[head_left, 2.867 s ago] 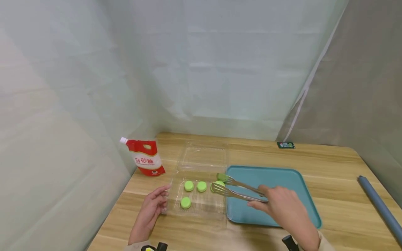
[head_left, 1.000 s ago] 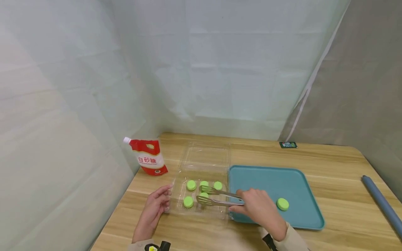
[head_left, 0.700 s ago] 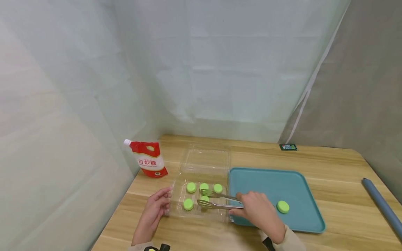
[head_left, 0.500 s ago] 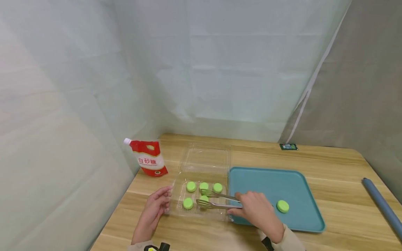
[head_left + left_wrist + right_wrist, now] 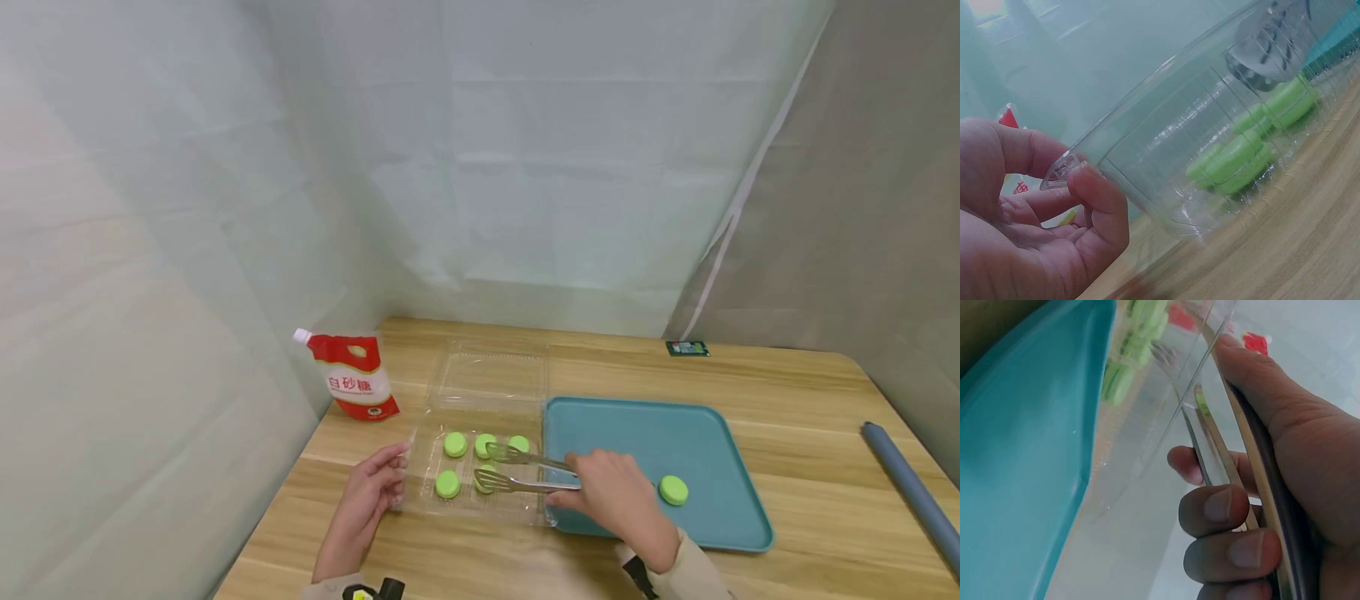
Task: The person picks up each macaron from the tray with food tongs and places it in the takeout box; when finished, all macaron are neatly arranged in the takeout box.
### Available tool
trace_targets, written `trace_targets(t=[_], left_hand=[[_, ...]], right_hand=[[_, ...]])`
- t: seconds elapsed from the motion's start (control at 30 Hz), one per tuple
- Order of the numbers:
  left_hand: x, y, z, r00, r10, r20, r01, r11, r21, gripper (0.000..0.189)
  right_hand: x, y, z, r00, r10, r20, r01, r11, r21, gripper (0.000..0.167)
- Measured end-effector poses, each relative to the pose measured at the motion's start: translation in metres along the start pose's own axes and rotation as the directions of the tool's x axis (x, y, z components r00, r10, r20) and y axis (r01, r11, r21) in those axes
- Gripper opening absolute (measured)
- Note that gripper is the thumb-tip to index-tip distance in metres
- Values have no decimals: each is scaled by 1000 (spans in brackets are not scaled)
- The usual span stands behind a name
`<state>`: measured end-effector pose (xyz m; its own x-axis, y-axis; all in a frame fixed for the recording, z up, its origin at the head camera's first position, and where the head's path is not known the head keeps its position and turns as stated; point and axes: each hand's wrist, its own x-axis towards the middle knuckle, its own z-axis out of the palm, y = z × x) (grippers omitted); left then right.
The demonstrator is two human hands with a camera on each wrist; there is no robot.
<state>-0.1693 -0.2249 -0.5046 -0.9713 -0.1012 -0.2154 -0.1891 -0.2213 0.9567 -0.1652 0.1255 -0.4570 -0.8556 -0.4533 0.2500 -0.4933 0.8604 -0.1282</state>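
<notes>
Wooden table (image 5: 802, 433): left hand (image 5: 363, 504) pinches the edge of an open clear box (image 5: 1154, 150); right hand (image 5: 618, 502) grips metal tongs (image 5: 528, 486), tips apart near green macarons (image 5: 447, 484) inside.

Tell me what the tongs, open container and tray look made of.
Tongs: probably metal, silvery with a shine. Container: thin clear plastic, seemingly; glossy highlights, see-through walls. Tray: smooth, solid teal; likely plastic, though coated metal is possible.
</notes>
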Motion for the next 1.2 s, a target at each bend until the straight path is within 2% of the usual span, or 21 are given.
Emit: trace_targets(t=[0.17, 0.33, 0.5, 0.77, 0.97, 1.2], left_hand=[[-1, -1, 1, 1000, 3, 4, -3, 1000, -17, 49], [-1, 0, 2, 1000, 4, -5, -4, 1000, -17, 47], [-1, -1, 3, 1000, 7, -12, -7, 1000, -11, 46], [0, 0, 3, 1000, 13, -20, -13, 1000, 2, 48], [0, 1, 3, 1000, 16, -11, -16, 1000, -1, 48], [1, 0, 2, 1000, -10, -1, 10, 1000, 1, 50]], right_hand=[[2, -2, -6, 998, 38, 50, -39, 999, 10, 40], [6, -10, -7, 999, -2, 50, 2, 1000, 1, 39], [6, -16, -6, 997, -34, 72, 36, 999, -28, 46], [7, -19, -7, 997, -14, 82, 16, 999, -28, 48], [6, -18, -9, 998, -13, 55, 14, 1000, -18, 44], [1, -16, -13, 1000, 0, 6, 0, 1000, -10, 42]])
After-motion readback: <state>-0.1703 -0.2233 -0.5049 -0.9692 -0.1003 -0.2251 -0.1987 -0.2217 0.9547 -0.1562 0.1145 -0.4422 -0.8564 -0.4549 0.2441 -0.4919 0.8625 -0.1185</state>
